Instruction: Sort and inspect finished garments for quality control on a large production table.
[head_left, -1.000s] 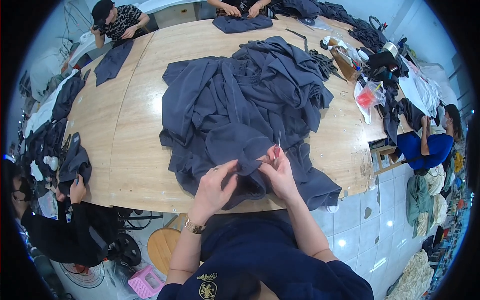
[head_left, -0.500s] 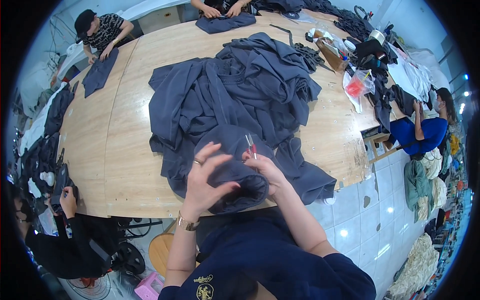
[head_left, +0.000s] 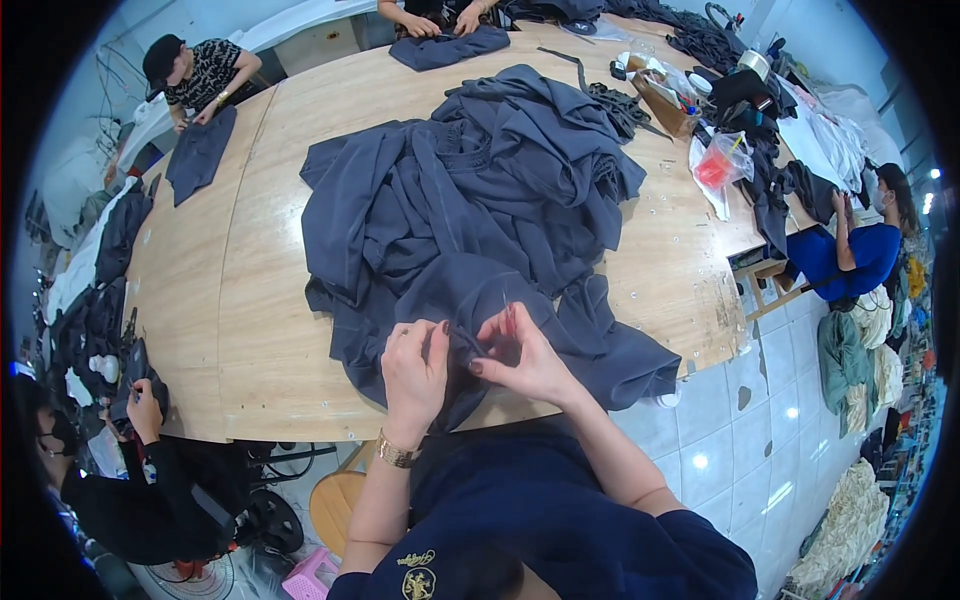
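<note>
A heap of dark blue-grey garments with gathered seams lies on the table in front of me. My left hand pinches the edge of the nearest garment between thumb and fingers. Close beside it, my right hand has its thumb at the same edge. Small thread snips with a red handle are tucked in the right hand, their thin blades pointing away from me. The fingers partly hide the snips and the fold of cloth between the hands.
The wooden table curves around me. At the back right are a paper box and a plastic bag with a red drink. Several people work around the table. A wooden stool and a pink stool stand below the left edge.
My left hand was spread beside the round garment opening; now it has closed on the edge. The right hand has turned inward, and the opening is folded between both hands.
</note>
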